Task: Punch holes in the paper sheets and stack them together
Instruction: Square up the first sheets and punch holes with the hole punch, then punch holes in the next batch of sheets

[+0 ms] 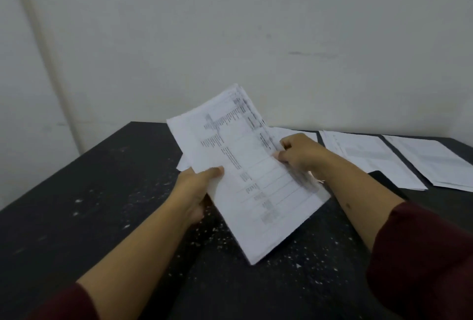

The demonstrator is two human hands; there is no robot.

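A stack of printed white paper sheets [245, 171] is held tilted above the black table [102, 204], its near corner low over the tabletop. My left hand [197, 189] grips the stack's left edge, thumb on top. My right hand [299, 153] pinches the right long edge, where the sheet edges look fanned and blurred. No hole punch can be seen.
Two piles of printed sheets [363, 156] [435, 163] lie on the table at the back right, and more paper [294, 133] lies behind the held stack. A dark flat object [384, 179] lies by my right forearm. Small white paper bits speckle the tabletop. A pale wall stands behind.
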